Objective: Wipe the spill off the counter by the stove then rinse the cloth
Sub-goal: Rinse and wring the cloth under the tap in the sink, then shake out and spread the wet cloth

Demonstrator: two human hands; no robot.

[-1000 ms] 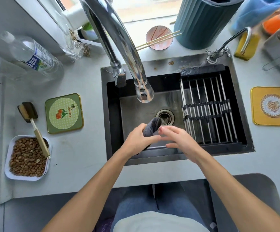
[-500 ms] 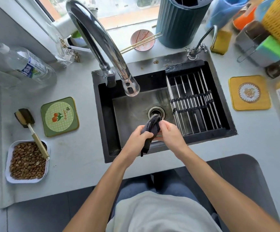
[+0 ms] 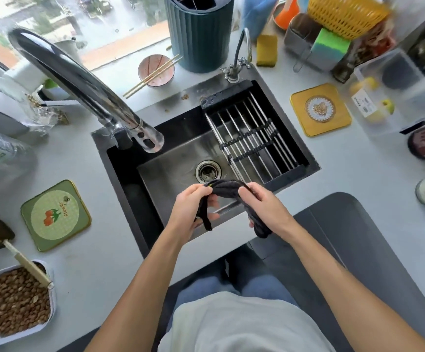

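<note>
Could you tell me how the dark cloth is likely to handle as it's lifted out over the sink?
Probably floppy: the dark cloth sags between the left hand and right hand, ends dangling. Likely light, since each grip is fingers only. Whether it is wet cannot be told.

The hands, left hand [image 3: 193,209] and right hand [image 3: 264,209], are holding the cloth [image 3: 228,186] over the front of the sink [image 3: 176,158], where the open left half of the basin is leaving room around the drain [image 3: 208,170]. The roll-up rack [image 3: 252,138] is covering the right half. The tall faucet [image 3: 84,82] is arching over the back left, its spout hanging above the basin. Bare worktop [image 3: 110,250] is lying between the sink and the green coaster [image 3: 55,214].
</note>
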